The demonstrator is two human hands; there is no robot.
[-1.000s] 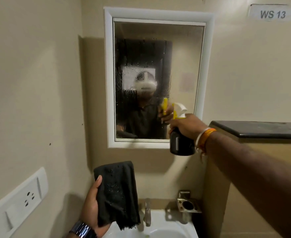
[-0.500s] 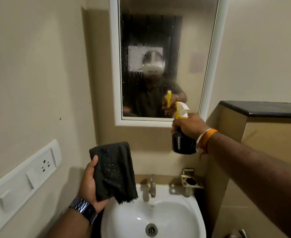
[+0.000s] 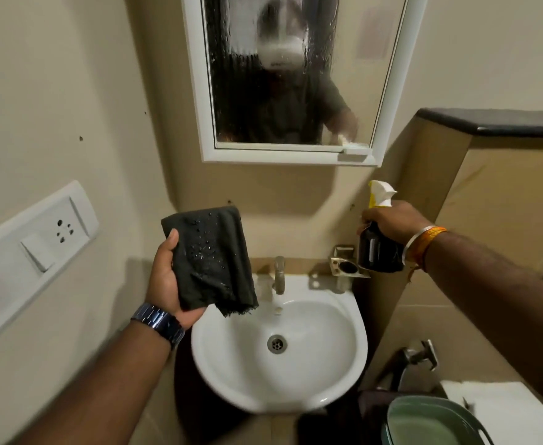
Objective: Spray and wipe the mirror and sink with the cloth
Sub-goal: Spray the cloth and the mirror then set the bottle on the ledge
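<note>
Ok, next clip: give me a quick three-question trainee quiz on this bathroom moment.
1. True or false: the mirror is dry.
2. Which hand holds the cloth: A) left hand B) right hand?
3. Fill in: the spray bottle hangs above and to the right of the ____.

Key: 1 false, drops run down the glass; 2 A; 3 sink.

dark charcoal fabric cloth [image 3: 212, 264] flecked with droplets; glossy white ceramic sink [image 3: 280, 377]; white-framed mirror [image 3: 196, 75]; black spray bottle [image 3: 377, 252], white-and-yellow nozzle; dark blue metal wristwatch [image 3: 159, 321]; orange wristband [image 3: 430, 244]
</note>
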